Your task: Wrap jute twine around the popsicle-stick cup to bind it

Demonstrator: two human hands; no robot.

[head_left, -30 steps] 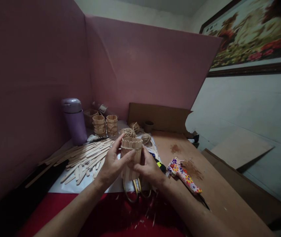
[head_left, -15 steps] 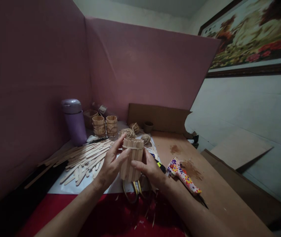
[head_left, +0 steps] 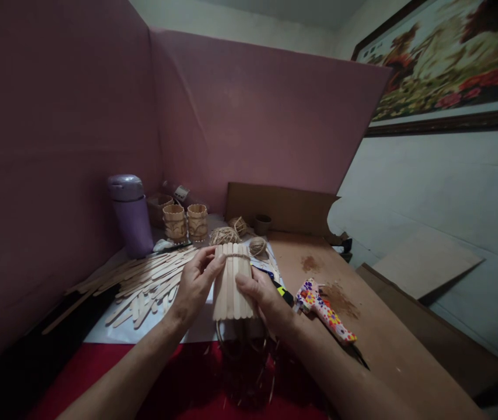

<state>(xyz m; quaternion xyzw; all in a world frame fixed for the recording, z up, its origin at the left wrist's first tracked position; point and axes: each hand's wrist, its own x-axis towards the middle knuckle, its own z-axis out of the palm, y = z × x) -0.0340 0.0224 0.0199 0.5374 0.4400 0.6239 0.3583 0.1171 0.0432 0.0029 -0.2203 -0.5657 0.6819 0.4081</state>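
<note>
Between both hands is a cup made of upright craft sticks (head_left: 232,291), with a band of twine round its upper part. My left hand (head_left: 197,283) grips its left side, thumb near the twine. On the right side my right hand (head_left: 263,293) closes round it, thumb across the front. The cup's top tilts away from me, so its inside is hidden. Behind and below the cup show the handles of scissors (head_left: 226,347), partly dark. A yellow-and-black tool (head_left: 284,294), perhaps a box cutter, lies just past my right hand.
Loose craft sticks (head_left: 152,286) spread over white paper at left. Behind stand two finished stick cups (head_left: 197,223), a purple bottle (head_left: 132,224) and twine balls (head_left: 257,246). A flowered glue gun (head_left: 325,309) lies on the brown board (head_left: 389,350) at right.
The cup has tipped, its top going away from me, so its rim opening no longer shows. Both hands have turned with it and keep their hold.
</note>
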